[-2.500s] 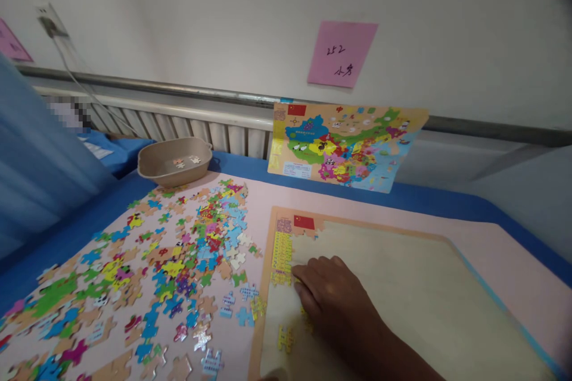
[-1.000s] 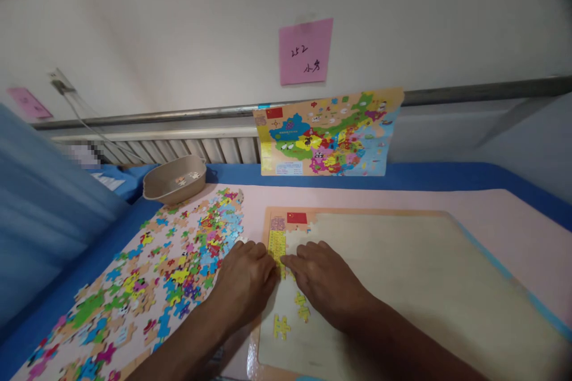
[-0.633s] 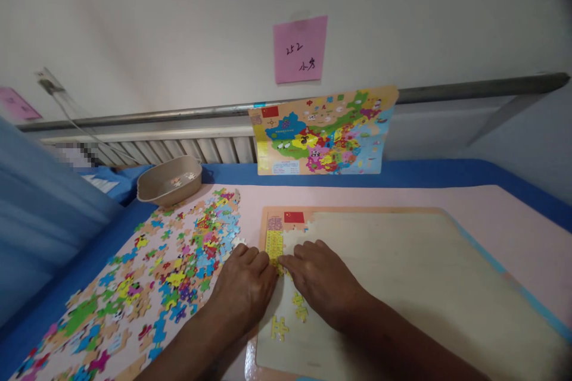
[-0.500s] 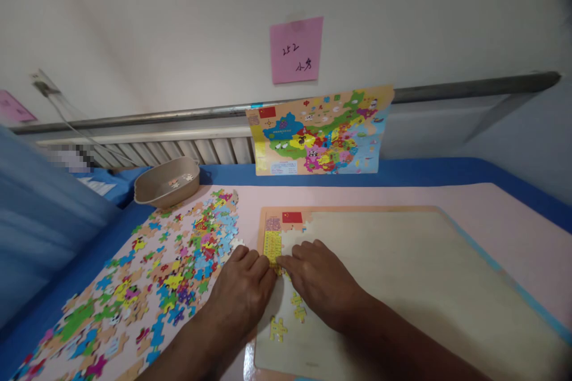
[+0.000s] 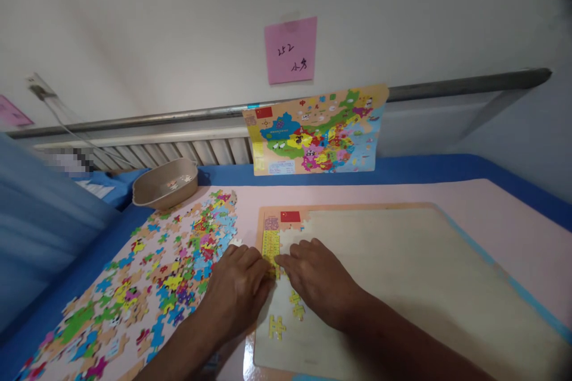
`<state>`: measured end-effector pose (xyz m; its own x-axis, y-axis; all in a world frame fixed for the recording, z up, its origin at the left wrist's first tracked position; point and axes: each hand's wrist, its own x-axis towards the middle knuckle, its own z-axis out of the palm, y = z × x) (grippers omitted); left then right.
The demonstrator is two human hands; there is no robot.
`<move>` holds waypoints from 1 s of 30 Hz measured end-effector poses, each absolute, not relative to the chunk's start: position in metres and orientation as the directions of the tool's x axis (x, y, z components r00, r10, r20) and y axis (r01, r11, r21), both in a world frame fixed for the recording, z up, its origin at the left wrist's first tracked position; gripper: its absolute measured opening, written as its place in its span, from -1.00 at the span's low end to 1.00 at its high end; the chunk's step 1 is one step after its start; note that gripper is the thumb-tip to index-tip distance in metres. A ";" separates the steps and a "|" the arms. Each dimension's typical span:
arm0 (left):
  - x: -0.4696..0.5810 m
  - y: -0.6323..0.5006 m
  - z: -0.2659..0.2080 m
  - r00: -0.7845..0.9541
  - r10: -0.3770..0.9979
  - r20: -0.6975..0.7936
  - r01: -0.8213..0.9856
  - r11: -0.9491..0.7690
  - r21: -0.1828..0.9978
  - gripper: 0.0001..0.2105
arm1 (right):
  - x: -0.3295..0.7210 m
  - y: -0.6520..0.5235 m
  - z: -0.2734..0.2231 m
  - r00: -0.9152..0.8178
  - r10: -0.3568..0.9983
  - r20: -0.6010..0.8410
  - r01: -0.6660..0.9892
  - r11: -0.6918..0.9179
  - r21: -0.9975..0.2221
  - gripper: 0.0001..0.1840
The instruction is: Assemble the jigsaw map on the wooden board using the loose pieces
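My left hand (image 5: 239, 283) is closed at the left edge of the puzzle board (image 5: 393, 286), its fingertips pinched on a yellow puzzle piece (image 5: 272, 272) that they partly hide. My right hand (image 5: 319, 280) rests opposite with curled fingers, its index fingertip touching the same yellow area. Above the fingertips, a joined yellow strip (image 5: 271, 242) runs down the board's left side, below a corner section with a red flag (image 5: 290, 216). Loose yellow pieces lie on the board nearer me: one (image 5: 277, 327) at lower left and a small cluster (image 5: 296, 305) beside my right hand.
Many loose, colourful pieces (image 5: 174, 280) spread over the pink sheet (image 5: 248, 199) on the left. A beige basket (image 5: 152, 193) with a few pieces stands behind them. A printed map picture (image 5: 317, 134) leans against the wall rail (image 5: 469, 83). A blue curtain (image 5: 44, 232) hangs at left.
My left fingertips have shifted slightly and more of the yellow strip's lower end now shows between my hands. My right hand stays nearly in place. The view has moved a little.
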<state>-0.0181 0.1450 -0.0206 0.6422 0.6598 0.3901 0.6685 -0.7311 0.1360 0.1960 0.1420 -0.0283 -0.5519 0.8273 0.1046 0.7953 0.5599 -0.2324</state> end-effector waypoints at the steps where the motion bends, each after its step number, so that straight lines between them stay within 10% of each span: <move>1: -0.018 0.145 -0.021 0.637 0.675 0.372 0.675 -0.722 0.153 -0.91 | 0.196 0.142 -0.029 -0.551 0.827 0.108 0.797 0.560 -0.226 -0.78; 14: -0.011 0.145 -0.028 0.725 0.496 0.478 0.608 -0.786 -0.106 -0.79 | 0.195 0.142 -0.028 -0.549 0.827 0.119 0.799 0.561 -0.214 -0.77; 30: -0.015 0.143 -0.035 0.707 0.516 0.483 0.605 -0.795 -0.037 -0.79 | 0.195 0.140 -0.026 -0.565 0.813 0.140 0.779 0.582 -0.233 -0.78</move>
<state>-0.0149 0.1427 -0.0354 0.7072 0.5159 0.4834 0.6054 -0.7951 -0.0371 0.1952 0.1396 -0.0258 -0.5651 0.8130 0.1401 0.7792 0.5818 -0.2332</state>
